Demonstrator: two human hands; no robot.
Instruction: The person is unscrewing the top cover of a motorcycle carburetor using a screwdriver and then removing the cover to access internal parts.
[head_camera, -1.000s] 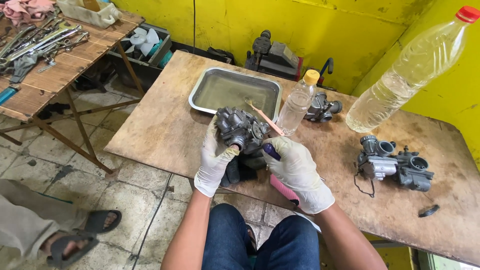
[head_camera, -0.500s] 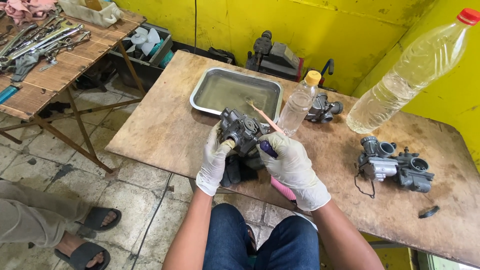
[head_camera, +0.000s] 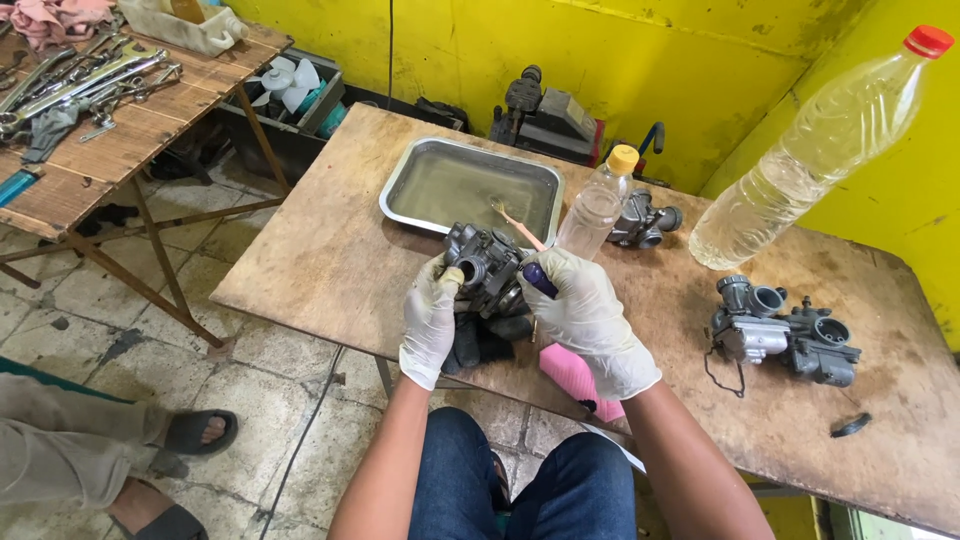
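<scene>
A: Starting at the left, what is the gloved left hand (head_camera: 431, 322) doing?

B: Its fingers are curled tight around the grey carburettor (head_camera: 487, 268), the thumb pressed on a yellowish round port at the carburettor's nine o'clock side. It has a firm hold, with no gap showing between fingers and metal.

A: And where does the carburettor sit?

B: It is held up over the near part of the wooden table (head_camera: 330, 270), just at six o'clock of the metal tray (head_camera: 470, 190) of cloudy liquid. A dark cloth or part lies under it, too shadowed to tell which.

A: The right hand (head_camera: 590, 320)?

B: It is closed around a tool with a dark purple handle (head_camera: 537, 279), fingers wrapped shut, the tool meeting the carburettor's three o'clock side. A thin brush (head_camera: 517, 227) slants up behind, toward the tray.

A: What crowds the hands?

B: At one o'clock stands a small bottle with a yellow cap (head_camera: 598, 205), quite near the right knuckles, with a second carburettor (head_camera: 643, 220) behind it. A large clear bottle (head_camera: 815, 160) leans at two o'clock, well apart. A third carburettor assembly (head_camera: 785, 330) lies at three o'clock.

A: Open room?

B: Bare tabletop spreads at nine o'clock up to the left edge. The near edge runs just under both wrists.
</scene>
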